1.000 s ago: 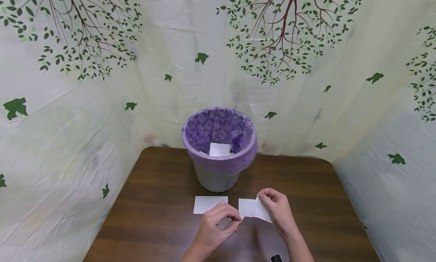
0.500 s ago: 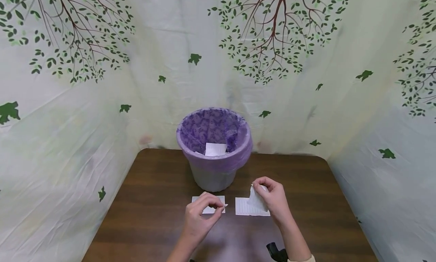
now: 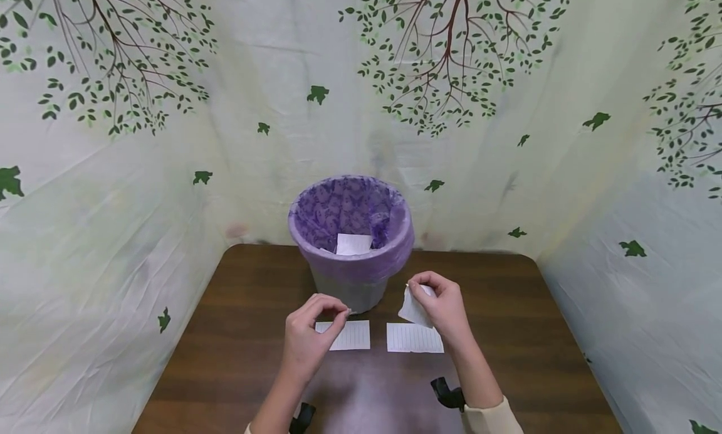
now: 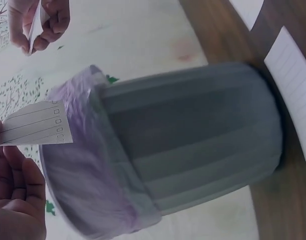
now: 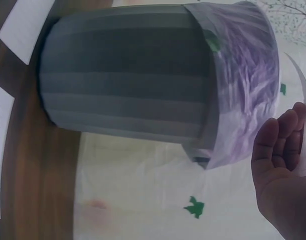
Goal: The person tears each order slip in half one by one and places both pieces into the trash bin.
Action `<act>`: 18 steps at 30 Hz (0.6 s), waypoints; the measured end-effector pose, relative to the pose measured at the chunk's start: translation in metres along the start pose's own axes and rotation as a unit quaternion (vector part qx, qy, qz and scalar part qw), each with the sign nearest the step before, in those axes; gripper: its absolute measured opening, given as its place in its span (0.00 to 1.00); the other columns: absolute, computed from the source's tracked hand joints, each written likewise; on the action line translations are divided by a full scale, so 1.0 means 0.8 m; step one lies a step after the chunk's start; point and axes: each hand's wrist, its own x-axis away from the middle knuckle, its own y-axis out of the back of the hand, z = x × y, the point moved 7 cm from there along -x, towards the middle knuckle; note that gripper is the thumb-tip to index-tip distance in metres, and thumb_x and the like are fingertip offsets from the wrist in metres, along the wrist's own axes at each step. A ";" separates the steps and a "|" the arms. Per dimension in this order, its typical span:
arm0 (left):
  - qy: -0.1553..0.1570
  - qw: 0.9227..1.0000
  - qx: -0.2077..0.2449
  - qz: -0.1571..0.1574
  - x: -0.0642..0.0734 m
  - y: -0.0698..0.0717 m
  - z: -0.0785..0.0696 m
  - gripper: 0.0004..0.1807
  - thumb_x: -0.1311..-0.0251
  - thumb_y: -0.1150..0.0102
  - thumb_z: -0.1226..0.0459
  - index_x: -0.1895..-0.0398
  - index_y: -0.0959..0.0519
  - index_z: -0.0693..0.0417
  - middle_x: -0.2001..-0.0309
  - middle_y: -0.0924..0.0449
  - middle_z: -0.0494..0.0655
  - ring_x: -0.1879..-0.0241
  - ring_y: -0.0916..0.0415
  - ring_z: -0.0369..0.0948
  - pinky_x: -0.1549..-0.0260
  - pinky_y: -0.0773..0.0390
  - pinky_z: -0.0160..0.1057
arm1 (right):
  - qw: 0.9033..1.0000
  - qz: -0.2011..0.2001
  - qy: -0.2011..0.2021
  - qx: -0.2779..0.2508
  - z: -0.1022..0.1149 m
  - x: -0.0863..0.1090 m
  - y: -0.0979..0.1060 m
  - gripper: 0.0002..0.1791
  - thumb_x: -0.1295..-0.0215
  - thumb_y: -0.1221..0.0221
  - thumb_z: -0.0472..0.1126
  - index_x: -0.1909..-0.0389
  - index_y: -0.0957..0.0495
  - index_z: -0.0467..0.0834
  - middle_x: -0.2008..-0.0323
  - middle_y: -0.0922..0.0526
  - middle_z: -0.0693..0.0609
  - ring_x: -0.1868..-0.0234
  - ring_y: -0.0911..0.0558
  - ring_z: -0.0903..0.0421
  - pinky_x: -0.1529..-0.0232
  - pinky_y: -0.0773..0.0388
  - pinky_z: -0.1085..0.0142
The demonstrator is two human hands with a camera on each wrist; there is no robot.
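My left hand [image 3: 309, 335] pinches a torn piece of lined paper [image 4: 35, 125] between thumb and fingertips, in front of the bin's left side. From the head view that piece shows only as a thin edge. My right hand [image 3: 445, 305] holds another torn piece of paper [image 3: 415, 307], raised to the right of the bin. The waste bin [image 3: 345, 285] is grey, with a purple patterned liner [image 3: 361, 268] folded over its rim. White paper [image 3: 354, 244] lies inside it. Two lined paper cards lie on the table before the bin, a left card [image 3: 352, 337] and a right card [image 3: 414, 338].
The brown wooden table [image 3: 507, 333] runs back to a pale curtain [image 3: 271, 189] printed with trees and leaves, which also hangs at both sides. Black wrist mounts show at my right wrist [image 3: 447, 394] and my left wrist [image 3: 303, 417].
The hands have moved apart and up toward the bin, each carrying a paper piece. The left hand went leftward, uncovering part of the left card; the right hand lifted its piece off the right card.
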 end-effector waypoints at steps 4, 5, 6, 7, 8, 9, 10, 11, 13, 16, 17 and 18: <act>0.006 1.000 -0.004 -0.003 -0.017 0.006 0.001 0.10 0.43 0.25 0.76 0.64 0.13 0.53 0.67 0.13 0.47 0.67 0.18 0.37 0.62 0.18 0.27 | 1.000 0.006 0.016 0.006 0.013 -0.012 -0.002 0.09 0.31 0.31 0.36 0.61 0.15 0.32 0.64 0.12 0.52 0.63 0.19 0.58 0.63 0.22 0.69; 0.007 1.000 -0.008 -0.004 -0.022 0.008 0.001 0.10 0.42 0.25 0.75 0.64 0.13 0.53 0.67 0.13 0.47 0.66 0.18 0.36 0.62 0.18 0.27 | 1.000 0.007 0.021 0.009 0.017 -0.016 -0.002 0.09 0.31 0.31 0.37 0.61 0.15 0.32 0.64 0.12 0.51 0.63 0.19 0.58 0.63 0.22 0.69; 0.007 1.000 -0.011 -0.006 -0.027 0.009 0.000 0.10 0.42 0.25 0.75 0.64 0.12 0.52 0.67 0.13 0.46 0.66 0.18 0.36 0.62 0.18 0.27 | 1.000 0.008 0.025 0.010 0.021 -0.019 -0.003 0.09 0.31 0.31 0.37 0.61 0.15 0.32 0.64 0.12 0.51 0.63 0.19 0.58 0.63 0.22 0.69; 0.008 1.000 -0.014 -0.007 -0.033 0.010 0.001 0.09 0.42 0.25 0.75 0.64 0.12 0.52 0.67 0.12 0.46 0.66 0.18 0.36 0.62 0.19 0.27 | 0.999 0.009 0.030 0.012 0.025 -0.022 -0.003 0.09 0.31 0.31 0.37 0.61 0.15 0.33 0.63 0.11 0.50 0.63 0.19 0.58 0.63 0.22 0.69; 0.011 1.000 -0.016 -0.008 -0.038 0.011 0.001 0.09 0.41 0.25 0.74 0.64 0.12 0.52 0.67 0.12 0.45 0.66 0.19 0.35 0.62 0.18 0.28 | 0.999 0.010 0.034 0.012 0.029 -0.025 -0.003 0.09 0.31 0.32 0.38 0.61 0.15 0.33 0.63 0.11 0.49 0.63 0.19 0.58 0.63 0.22 0.69; 0.015 1.000 -0.018 -0.008 -0.044 0.011 0.002 0.09 0.41 0.25 0.74 0.64 0.12 0.51 0.67 0.12 0.44 0.66 0.19 0.35 0.63 0.18 0.29 | 0.999 0.011 0.037 0.013 0.032 -0.029 -0.004 0.09 0.30 0.32 0.38 0.61 0.14 0.33 0.62 0.11 0.49 0.63 0.19 0.57 0.63 0.22 0.69; 0.016 1.000 -0.020 -0.009 -0.049 0.012 0.002 0.08 0.41 0.25 0.73 0.64 0.12 0.51 0.67 0.12 0.44 0.66 0.19 0.35 0.64 0.18 0.30 | 0.999 0.012 0.041 0.014 0.036 -0.032 -0.005 0.09 0.30 0.32 0.38 0.62 0.14 0.34 0.62 0.11 0.48 0.63 0.19 0.57 0.63 0.22 0.69; 0.017 1.000 -0.024 -0.010 -0.054 0.012 0.003 0.08 0.40 0.25 0.73 0.64 0.12 0.52 0.67 0.12 0.44 0.66 0.19 0.34 0.65 0.18 0.32 | 0.999 0.013 0.044 0.014 0.039 -0.035 -0.006 0.08 0.30 0.32 0.38 0.62 0.14 0.35 0.62 0.11 0.48 0.63 0.19 0.57 0.63 0.22 0.69; 0.019 0.999 -0.031 -0.013 -0.063 0.012 0.005 0.07 0.40 0.25 0.73 0.65 0.12 0.52 0.67 0.12 0.44 0.67 0.20 0.34 0.67 0.19 0.32 | 0.999 0.016 0.047 0.014 0.045 -0.040 -0.008 0.08 0.30 0.32 0.39 0.62 0.14 0.36 0.62 0.11 0.49 0.63 0.19 0.58 0.63 0.22 0.70; 0.023 0.999 -0.037 -0.017 -0.076 0.013 0.007 0.06 0.39 0.26 0.72 0.65 0.12 0.54 0.67 0.12 0.45 0.68 0.22 0.33 0.68 0.22 0.30 | 0.998 0.016 0.055 0.011 0.051 -0.047 -0.013 0.08 0.31 0.32 0.39 0.62 0.14 0.36 0.64 0.12 0.52 0.63 0.19 0.59 0.63 0.23 0.71; 0.027 0.999 -0.039 -0.018 -0.080 0.014 0.009 0.05 0.39 0.26 0.72 0.65 0.12 0.54 0.67 0.12 0.45 0.68 0.22 0.33 0.69 0.24 0.29 | 0.998 0.015 0.058 0.008 0.054 -0.049 -0.014 0.08 0.31 0.32 0.38 0.62 0.14 0.36 0.64 0.12 0.52 0.63 0.20 0.59 0.63 0.23 0.71; 0.033 0.998 -0.039 -0.020 -0.085 0.014 0.010 0.04 0.39 0.26 0.71 0.64 0.12 0.54 0.68 0.12 0.45 0.68 0.22 0.33 0.69 0.25 0.27 | 0.998 0.013 0.063 0.007 0.057 -0.051 -0.016 0.08 0.31 0.32 0.38 0.62 0.13 0.36 0.64 0.13 0.53 0.62 0.20 0.59 0.62 0.23 0.72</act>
